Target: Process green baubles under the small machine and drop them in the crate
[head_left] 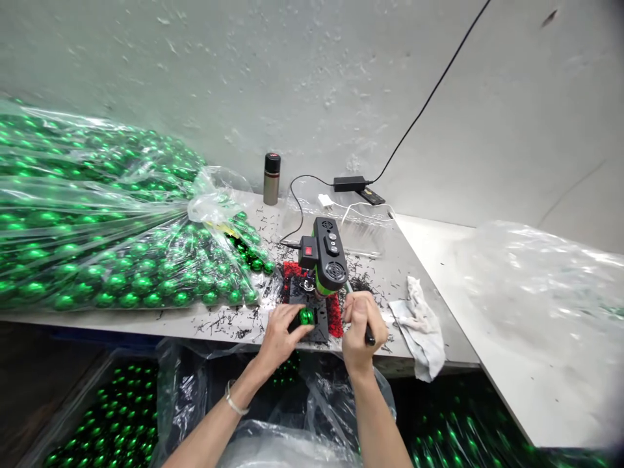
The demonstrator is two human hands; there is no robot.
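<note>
My left hand (280, 335) pinches a shiny green ball (306, 316) between thumb and fingers, over the black base plate (319, 333) of a small bench drill press. The drill press (330, 257) has a black top with round vents and a red switch at its side; its bit is hidden from me. My right hand (363, 325) is closed in a fist around the machine's lever, whose black grip (370, 336) sticks out below the fingers. Red, rough matting (335, 315) shows on both sides of the base.
A huge clear bag (121, 240) of green balls fills the left of the table. Behind the machine stand a flask (272, 179) and a power adapter (349, 183). A white rag (420, 331) hangs over the front edge. Black shavings are scattered about; an open plastic bag (287, 422) lies below.
</note>
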